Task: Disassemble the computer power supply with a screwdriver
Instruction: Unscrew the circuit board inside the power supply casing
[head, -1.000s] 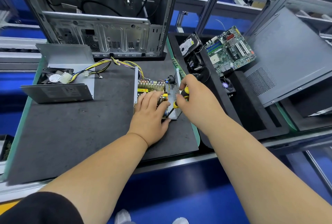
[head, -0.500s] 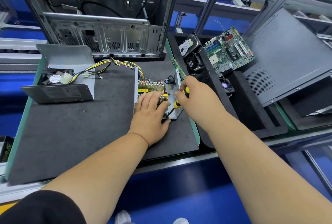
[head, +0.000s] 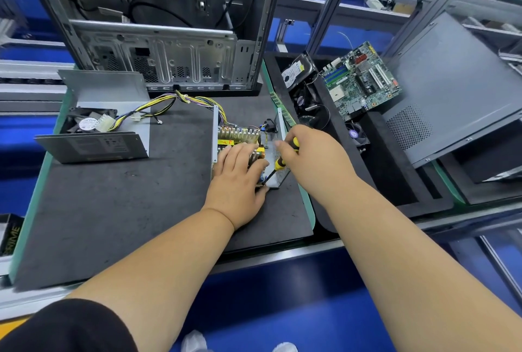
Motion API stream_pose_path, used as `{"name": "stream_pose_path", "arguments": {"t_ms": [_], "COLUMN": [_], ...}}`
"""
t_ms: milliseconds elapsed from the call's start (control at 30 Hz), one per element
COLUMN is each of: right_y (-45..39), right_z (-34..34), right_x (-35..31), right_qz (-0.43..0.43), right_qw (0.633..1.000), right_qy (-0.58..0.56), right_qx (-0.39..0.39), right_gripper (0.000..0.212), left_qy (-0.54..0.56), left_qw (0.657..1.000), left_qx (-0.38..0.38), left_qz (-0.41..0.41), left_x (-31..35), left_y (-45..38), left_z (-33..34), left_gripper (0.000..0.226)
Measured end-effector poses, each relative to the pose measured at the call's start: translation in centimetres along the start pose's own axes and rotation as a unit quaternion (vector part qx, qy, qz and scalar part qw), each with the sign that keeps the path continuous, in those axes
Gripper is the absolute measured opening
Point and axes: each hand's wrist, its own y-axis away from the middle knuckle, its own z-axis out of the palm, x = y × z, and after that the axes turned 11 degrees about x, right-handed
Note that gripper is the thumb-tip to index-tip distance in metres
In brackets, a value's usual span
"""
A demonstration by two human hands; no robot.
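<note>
- Left hand [head: 240, 179] lies flat, fingers straight, on the open power supply [head: 245, 151], most likely to pin it down so it cannot slide or twist under the tool.
- Right hand [head: 308, 154] grips the yellow-and-black screwdriver [head: 279, 164] with its fingers wrapped round the handle. The shaft slants down and left to the near corner of the circuit board, apparently onto a screw, though the screw itself is too small to see.
- Power supply sits on the dark mat [head: 127, 196], close to the person, within easy reach of both hands.
- Its yellow and black wires [head: 158, 106] trail left to the removed cover [head: 93, 145], set aside with a fan [head: 87, 123].
- Farther right, a tray [head: 395, 182] holds a green board [head: 361, 80] and a hard drive [head: 296, 72], seemingly sorted parts.
- Behind stands the stripped computer case [head: 158, 49].
</note>
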Motion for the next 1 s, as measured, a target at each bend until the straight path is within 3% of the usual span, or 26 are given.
{"name": "stream_pose_path", "arguments": {"t_ms": [167, 500, 600, 1000], "right_y": [0.12, 0.6, 0.53, 0.29], "right_z": [-0.09, -0.21, -0.28, -0.14], "right_x": [-0.23, -0.03, -0.44, 0.2], "right_qz": [-0.018, -0.044, -0.049, 0.011], "right_qw": [0.999, 0.999, 0.999, 0.997], "right_qy": [-0.038, -0.025, -0.002, -0.082], "right_qx": [-0.018, 0.009, 0.015, -0.004], "right_gripper": [0.012, 0.015, 0.029, 0.012], "left_qy": [0.002, -0.003, -0.004, 0.0], "left_qw": [1.0, 1.0, 1.0, 1.0], "left_qx": [0.005, 0.013, 0.013, 0.018], "left_qz": [-0.002, -0.002, -0.002, -0.001], "left_x": [0.0, 0.03, 0.03, -0.09], "left_y": [0.02, 0.04, 0.03, 0.01], "left_z": [-0.04, 0.09, 0.21, 0.35], "left_gripper": [0.041, 0.042, 0.043, 0.042]}}
